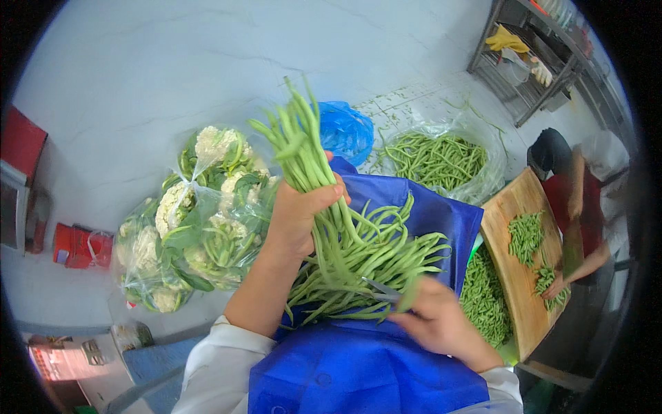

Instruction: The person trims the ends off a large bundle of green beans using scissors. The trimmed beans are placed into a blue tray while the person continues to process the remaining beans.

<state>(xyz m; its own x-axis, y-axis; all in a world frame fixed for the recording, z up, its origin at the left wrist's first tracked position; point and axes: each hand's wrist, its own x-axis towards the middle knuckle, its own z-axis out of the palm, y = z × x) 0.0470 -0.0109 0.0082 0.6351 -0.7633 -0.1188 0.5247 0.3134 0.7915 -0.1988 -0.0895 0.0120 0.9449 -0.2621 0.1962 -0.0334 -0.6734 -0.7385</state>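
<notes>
My left hand (303,207) is closed around an upright bunch of long green beans (303,148), their ends sticking up above the fist. Below it, more loose green beans (372,255) lie heaped on the blue apron (365,372) over my lap. My right hand (441,317), smeared by motion, is closed on a small metal cutting tool that looks like scissors (383,289). Its blades point left into the heap, below the held bunch. The handles are hidden in the fingers. A piece of bean shows blurred beside that thumb.
Left stands a clear bag of cauliflower (217,221). Ahead are a blue plastic bag (345,131) and a clear bag of green beans (441,159). At right, cut beans (483,297) fill a container beside a wooden board (531,276), where another person holds a broad blade. A metal rack (531,55) stands beyond.
</notes>
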